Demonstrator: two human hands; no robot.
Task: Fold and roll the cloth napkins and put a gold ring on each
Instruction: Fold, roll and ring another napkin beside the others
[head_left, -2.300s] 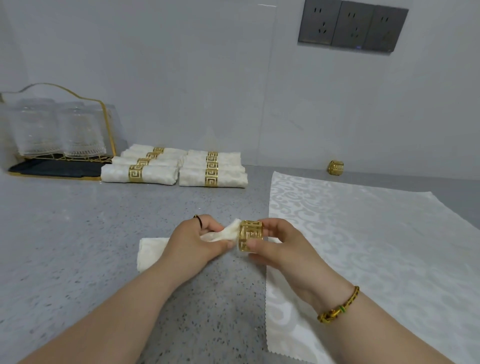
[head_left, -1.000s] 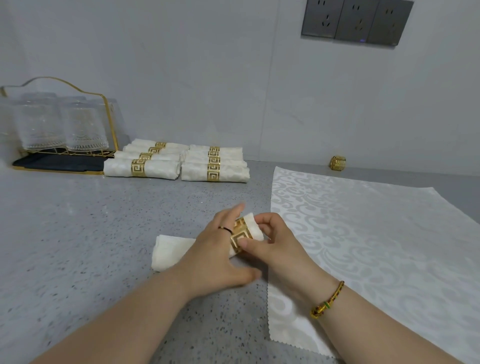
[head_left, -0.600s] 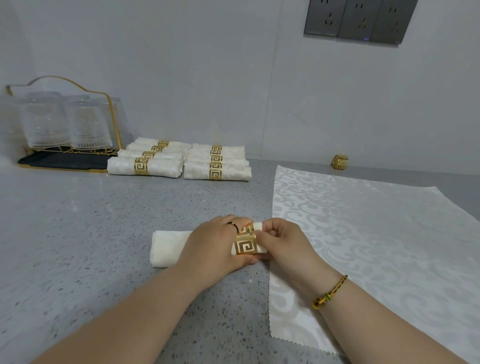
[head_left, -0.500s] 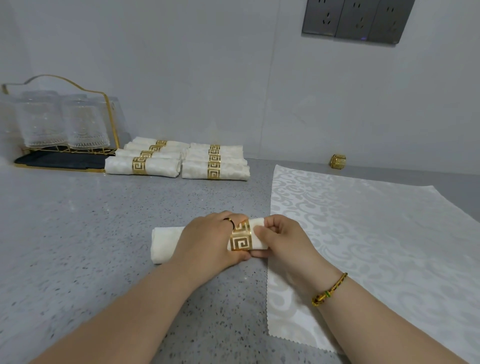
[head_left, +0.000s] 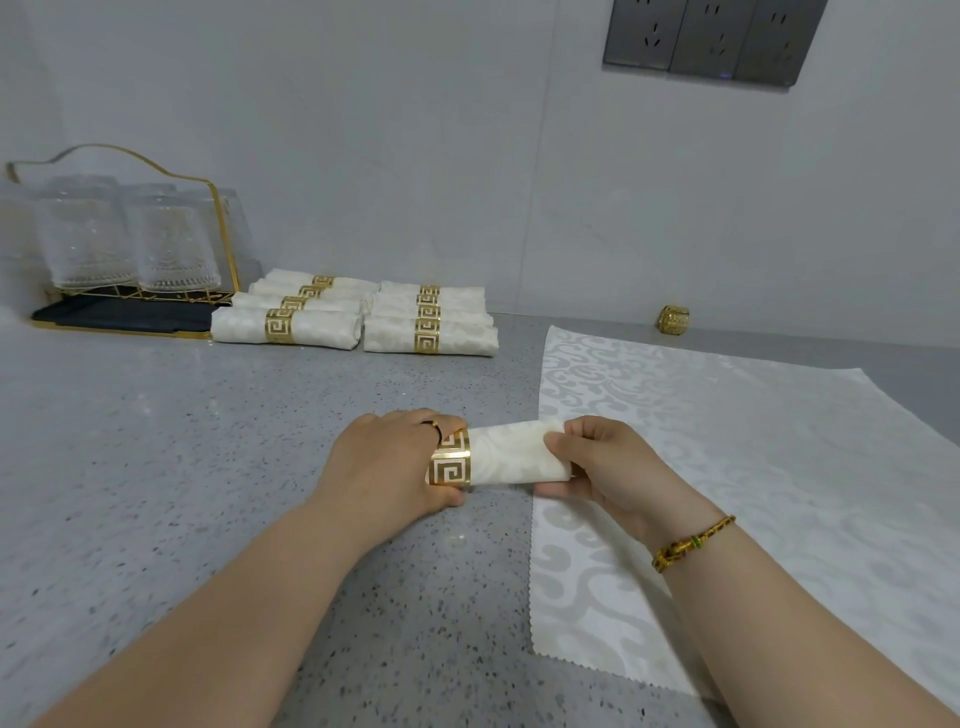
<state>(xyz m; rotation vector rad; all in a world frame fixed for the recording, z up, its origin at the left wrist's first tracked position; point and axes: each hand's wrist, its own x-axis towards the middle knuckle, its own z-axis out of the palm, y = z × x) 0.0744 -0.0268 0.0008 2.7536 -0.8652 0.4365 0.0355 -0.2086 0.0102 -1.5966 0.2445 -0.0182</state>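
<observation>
- The rolled napkin (head_left: 519, 457) lies crosswise on the grey speckled surface (head_left: 182, 441), near the front, its right end over the left edge of a flat napkin (head_left: 727, 467).
- A gold ring (head_left: 451, 464) with a key pattern sits round the roll; white cloth shows to its right.
- The left hand (head_left: 389, 467) hides the roll's left part. Its fingers are clamped on the gold ring, fingertips over the top and thumb beneath.
- The right hand (head_left: 608, 467), with a beaded bracelet (head_left: 691, 543) on its wrist, pinches the roll's right end, fingers curled over it and thumb below.
- The flat napkin is spread open, patterned white, with a zigzag edge.
- Finished ringed rolls (head_left: 353, 317) lie in two rows at the back by the wall.
- Left of them, a gold wire rack (head_left: 223, 234) holds upturned glasses (head_left: 124, 239).
- A spare ring (head_left: 674, 319) stands at the back right, beyond the flat napkin.
</observation>
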